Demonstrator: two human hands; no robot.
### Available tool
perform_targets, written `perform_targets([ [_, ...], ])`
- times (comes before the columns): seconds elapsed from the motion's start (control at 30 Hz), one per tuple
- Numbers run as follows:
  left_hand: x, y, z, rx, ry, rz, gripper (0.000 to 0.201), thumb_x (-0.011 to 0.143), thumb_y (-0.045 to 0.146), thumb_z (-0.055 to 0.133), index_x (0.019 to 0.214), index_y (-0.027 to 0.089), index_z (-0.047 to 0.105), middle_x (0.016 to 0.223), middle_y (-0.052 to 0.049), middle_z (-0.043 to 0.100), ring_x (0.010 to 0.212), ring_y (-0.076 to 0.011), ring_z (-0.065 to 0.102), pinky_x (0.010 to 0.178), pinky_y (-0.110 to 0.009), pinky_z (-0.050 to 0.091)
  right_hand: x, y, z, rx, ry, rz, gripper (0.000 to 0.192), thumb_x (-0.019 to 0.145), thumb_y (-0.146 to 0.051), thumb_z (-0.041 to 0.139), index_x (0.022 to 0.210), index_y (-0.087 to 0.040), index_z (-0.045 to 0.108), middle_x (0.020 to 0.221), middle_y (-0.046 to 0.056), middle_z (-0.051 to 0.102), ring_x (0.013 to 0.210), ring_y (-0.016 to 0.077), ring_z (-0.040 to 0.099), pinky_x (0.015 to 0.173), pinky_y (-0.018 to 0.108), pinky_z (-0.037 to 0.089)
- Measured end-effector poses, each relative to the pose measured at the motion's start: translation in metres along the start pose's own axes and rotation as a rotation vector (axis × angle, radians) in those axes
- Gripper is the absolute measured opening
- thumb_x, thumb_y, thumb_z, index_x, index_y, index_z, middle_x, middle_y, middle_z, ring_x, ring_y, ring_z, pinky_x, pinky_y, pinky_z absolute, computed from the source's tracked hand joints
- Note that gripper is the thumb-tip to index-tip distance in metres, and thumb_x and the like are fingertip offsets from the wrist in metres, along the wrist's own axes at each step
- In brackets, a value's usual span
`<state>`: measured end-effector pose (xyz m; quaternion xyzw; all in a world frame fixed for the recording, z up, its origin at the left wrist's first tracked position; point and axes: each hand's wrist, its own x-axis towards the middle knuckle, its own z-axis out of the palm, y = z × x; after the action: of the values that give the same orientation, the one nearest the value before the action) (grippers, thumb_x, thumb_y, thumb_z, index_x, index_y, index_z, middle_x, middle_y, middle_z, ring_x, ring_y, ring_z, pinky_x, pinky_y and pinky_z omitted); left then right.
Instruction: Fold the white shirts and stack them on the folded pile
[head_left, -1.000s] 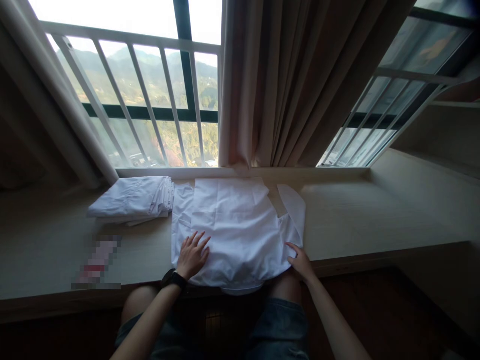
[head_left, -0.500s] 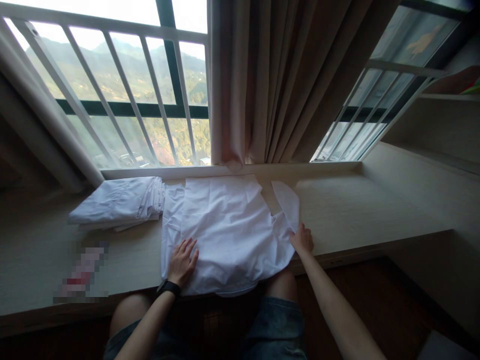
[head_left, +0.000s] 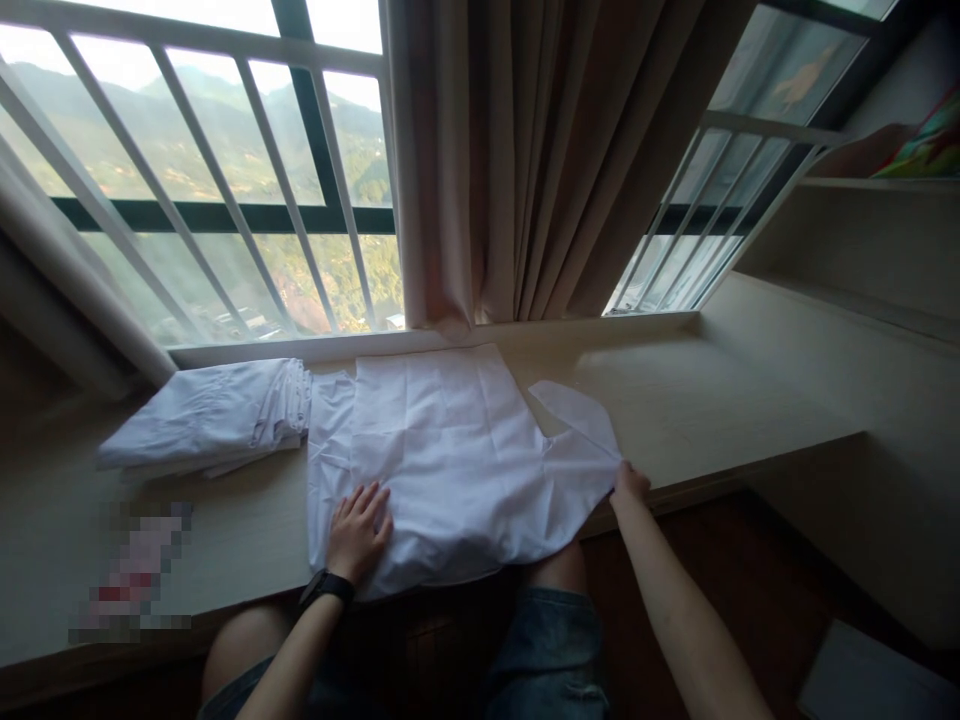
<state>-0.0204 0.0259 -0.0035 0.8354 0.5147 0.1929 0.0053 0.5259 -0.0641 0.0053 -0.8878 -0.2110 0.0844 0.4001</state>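
A white garment (head_left: 450,460), perhaps a shirt or coat, lies spread and partly folded on the wooden ledge, its lower edge hanging slightly over the front. My left hand (head_left: 358,532) rests flat on its left part with the fingers spread; a dark watch is on the wrist. At the right, my right hand (head_left: 628,484) is closed on the garment's corner and draws it taut. Above that hand, a pointed white flap (head_left: 576,412) lies bent over on the ledge. To the left sits a folded white stack of cloth (head_left: 210,412), touching or nearly touching the garment.
The pale wooden ledge (head_left: 720,400) runs along a barred window (head_left: 217,190) and a brown curtain (head_left: 480,170). A blurred-out item (head_left: 135,575) lies at the front left. Shelves (head_left: 885,230) stand at the right. My knees are under the front edge.
My right hand has pulled the garment's corner to the right, stretching it and tilting the flap. My left hand stays on the cloth. The view has shifted slightly right.
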Motion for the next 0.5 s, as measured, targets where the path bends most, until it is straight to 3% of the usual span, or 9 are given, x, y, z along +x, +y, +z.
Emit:
perform_targets([
  [0.13,0.001,0.000,0.002,0.014,0.011,0.006,0.046,0.092,0.038,0.051,0.133,0.024,0.064,0.147,-0.007,0.055,0.139,-0.0312,0.046,0.117,-0.052,0.034,-0.002,0.011,-0.009,-0.110,0.051,0.085,0.063,0.078,-0.039,0.063,0.132,-0.007,0.057,0.106,0.022,0.068,0.101,0.0360,0.067,0.085,0.043,0.052],
  [0.2,0.001,-0.001,0.003,0.022,0.020,0.009,0.046,0.092,0.038,0.051,0.133,0.024,0.064,0.147,-0.007,0.056,0.139,-0.0312,0.046,0.117,-0.052,0.034,0.003,0.004,-0.008,-0.253,0.062,0.009,0.069,0.075,-0.034,0.067,0.139,-0.011,0.052,0.121,0.025,0.061,0.113,0.0384,0.061,0.094,0.048,0.047],
  [0.27,0.001,-0.003,0.005,0.028,0.024,0.009,0.046,0.092,0.039,0.051,0.134,0.026,0.064,0.147,-0.006,0.056,0.139,-0.0309,0.046,0.116,-0.051,0.034,0.011,-0.009,-0.004,-0.478,0.041,-0.174,0.062,0.079,-0.029,0.065,0.139,-0.015,0.052,0.133,0.026,0.053,0.125,0.0402,0.052,0.101,0.053,0.041],
  [0.37,0.002,-0.005,0.007,0.033,0.022,0.012,0.046,0.092,0.039,0.050,0.134,0.026,0.063,0.147,-0.005,0.055,0.139,-0.0306,0.047,0.116,-0.051,0.034,0.027,-0.029,0.008,-0.706,-0.168,-0.433,0.050,0.087,-0.017,0.054,0.137,-0.014,0.054,0.136,0.025,0.052,0.130,0.0376,0.048,0.104,0.053,0.037],
  [0.43,0.002,-0.005,0.007,0.035,0.020,0.022,0.047,0.092,0.039,0.050,0.134,0.025,0.063,0.147,-0.006,0.055,0.139,-0.0304,0.047,0.116,-0.051,0.034,0.040,-0.039,0.019,-0.712,-0.334,-0.496,0.047,0.089,-0.012,0.049,0.135,-0.014,0.056,0.130,0.023,0.059,0.122,0.0326,0.056,0.103,0.047,0.041],
  [0.5,0.002,-0.005,0.007,0.035,0.024,0.028,0.046,0.091,0.039,0.051,0.134,0.025,0.063,0.147,-0.006,0.056,0.139,-0.0301,0.047,0.116,-0.050,0.034,0.051,-0.045,0.031,-0.687,-0.401,-0.492,0.045,0.090,-0.011,0.046,0.134,-0.012,0.058,0.121,0.022,0.065,0.113,0.0296,0.063,0.099,0.044,0.044],
])
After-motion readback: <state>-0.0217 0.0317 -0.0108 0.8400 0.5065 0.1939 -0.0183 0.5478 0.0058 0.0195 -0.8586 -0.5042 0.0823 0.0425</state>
